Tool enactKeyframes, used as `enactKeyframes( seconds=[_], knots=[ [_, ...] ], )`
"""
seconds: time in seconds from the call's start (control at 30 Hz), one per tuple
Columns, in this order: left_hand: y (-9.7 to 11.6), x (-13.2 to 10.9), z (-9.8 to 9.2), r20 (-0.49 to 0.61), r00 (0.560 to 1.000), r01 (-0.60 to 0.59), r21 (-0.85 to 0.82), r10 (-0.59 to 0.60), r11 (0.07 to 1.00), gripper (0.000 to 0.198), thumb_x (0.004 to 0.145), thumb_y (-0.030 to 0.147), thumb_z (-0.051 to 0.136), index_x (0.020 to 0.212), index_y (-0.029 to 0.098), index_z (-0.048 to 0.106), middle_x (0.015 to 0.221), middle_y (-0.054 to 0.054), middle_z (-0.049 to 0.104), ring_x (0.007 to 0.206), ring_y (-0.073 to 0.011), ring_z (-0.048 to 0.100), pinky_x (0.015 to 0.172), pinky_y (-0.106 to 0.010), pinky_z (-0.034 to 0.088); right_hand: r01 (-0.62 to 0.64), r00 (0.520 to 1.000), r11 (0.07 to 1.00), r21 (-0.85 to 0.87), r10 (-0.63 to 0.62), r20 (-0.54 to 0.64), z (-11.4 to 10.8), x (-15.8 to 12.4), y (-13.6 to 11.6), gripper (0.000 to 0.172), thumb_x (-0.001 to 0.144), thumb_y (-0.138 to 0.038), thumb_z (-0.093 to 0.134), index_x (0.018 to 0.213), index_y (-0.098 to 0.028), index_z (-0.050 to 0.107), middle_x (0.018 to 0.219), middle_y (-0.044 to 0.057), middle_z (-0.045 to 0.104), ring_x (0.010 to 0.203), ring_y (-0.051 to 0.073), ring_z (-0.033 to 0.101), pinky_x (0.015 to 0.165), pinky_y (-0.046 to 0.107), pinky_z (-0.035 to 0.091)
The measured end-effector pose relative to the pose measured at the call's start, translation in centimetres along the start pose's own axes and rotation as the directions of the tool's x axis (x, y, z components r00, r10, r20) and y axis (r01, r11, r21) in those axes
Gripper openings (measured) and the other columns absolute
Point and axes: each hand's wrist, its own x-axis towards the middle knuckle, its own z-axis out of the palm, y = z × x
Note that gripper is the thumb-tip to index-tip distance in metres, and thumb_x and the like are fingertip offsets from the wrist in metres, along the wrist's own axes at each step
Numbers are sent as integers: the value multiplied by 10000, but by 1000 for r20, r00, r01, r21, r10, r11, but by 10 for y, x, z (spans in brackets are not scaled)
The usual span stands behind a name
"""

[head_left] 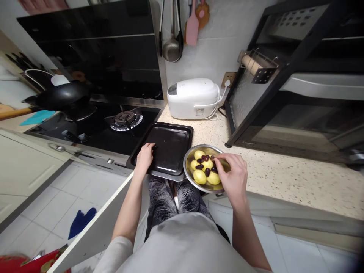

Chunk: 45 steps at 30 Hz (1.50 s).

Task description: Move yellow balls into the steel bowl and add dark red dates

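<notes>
A round metal bowl stands at the counter's front edge, holding several yellow lumps that look like peeled potatoes. Several glossy dark oval fruits, like grapes, lie among them. My right hand reaches over the bowl's right side, thumb and fingers pinched on a dark grape. To the left of the bowl lies a black baking tray. My left hand is over the tray's left edge, fingers curled together, with a small dark grape-like thing at the fingertips.
Behind the tray is a white appliance with its cord plugged in. A gas burner and a black wok are on the left. An oven in a rack stands right. A cabinet door hangs open by my left arm.
</notes>
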Motion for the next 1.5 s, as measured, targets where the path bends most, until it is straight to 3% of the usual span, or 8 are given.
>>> enactKeyframes(
  seconds=[0.3, 0.43, 0.63, 0.8, 0.97, 1.13, 1.3, 1.5],
  knots=[
    [16, 0, -10, 1, 995, 98, 47, -99, 994, 155, 932, 105, 578, 1013, 209, 658, 1058, -86, 688, 971, -265, 686, 776, -329, 527, -18, 998, 1000, -5, 18, -60, -7, -3, 2, 103, 984, -244, 621, 889, -237, 662, 921, 58, 753, 938, 271, 652, 853, 422, 451],
    [27, -4, -14, -68, 996, 47, -157, -58, 986, 77, 918, 137, 619, 957, 195, 650, 981, -66, 685, 897, -229, 674, 795, -329, 527, -17, 996, 1000, -5, 16, -87, -9, -5, -1, 109, 992, -233, 621, 894, -232, 669, 906, 62, 755, 936, 267, 667, 857, 425, 475],
    [94, -43, -24, 0, 995, -66, -728, 96, 683, 176, 926, 320, 713, 1043, 189, 709, 980, -62, 733, 909, -190, 704, 739, -267, 557, -5, 999, 977, 213, 12, -30, -8, -16, -21, 89, 986, -215, 629, 923, -244, 686, 891, 49, 761, 883, 240, 708, 834, 415, 562],
    [151, -73, -23, 58, 977, -64, -843, 207, 534, 146, 942, 293, 717, 1050, 195, 725, 1001, -69, 731, 867, -171, 697, 717, -256, 568, -65, 993, 950, 305, 32, 113, -6, -28, -38, 63, 971, -256, 652, 1002, -255, 707, 953, 50, 789, 901, 236, 748, 833, 394, 605],
    [170, -86, -9, 35, 978, -71, -871, 205, 487, 130, 944, 279, 719, 1040, 193, 704, 1002, -63, 715, 797, -149, 675, 704, -253, 567, -158, 987, 937, 313, 139, 83, -5, -38, -35, 33, 939, -275, 702, 947, -247, 685, 869, 27, 768, 785, 200, 730, 718, 323, 597],
    [170, -90, 1, 40, 975, -91, -822, 217, 562, 126, 955, 276, 711, 1056, 200, 707, 1011, -62, 733, 787, -159, 668, 710, -274, 552, -231, 973, 911, 343, 207, 106, -7, -38, -28, 60, 932, -292, 708, 957, -242, 687, 877, 25, 762, 757, 192, 714, 731, 331, 594],
    [167, -86, 9, -119, 961, -271, -606, 251, 748, 59, 967, 237, 695, 1015, 203, 687, 984, -53, 738, 959, -217, 649, 862, -352, 530, -108, 994, 967, 229, 98, 54, -7, -30, -16, 65, 973, -240, 646, 949, -244, 706, 932, 55, 761, 928, 242, 696, 872, 418, 572],
    [169, -85, 19, -149, 948, -319, -471, 283, 823, 37, 970, 223, 671, 1006, 215, 668, 992, -57, 718, 1000, -249, 619, 909, -402, 518, -52, 981, 995, 86, 35, 190, 2, -39, -1, 155, 974, -240, 619, 1064, -260, 744, 1200, 96, 728, 1183, 304, 627, 1029, 521, 506]
  ],
)
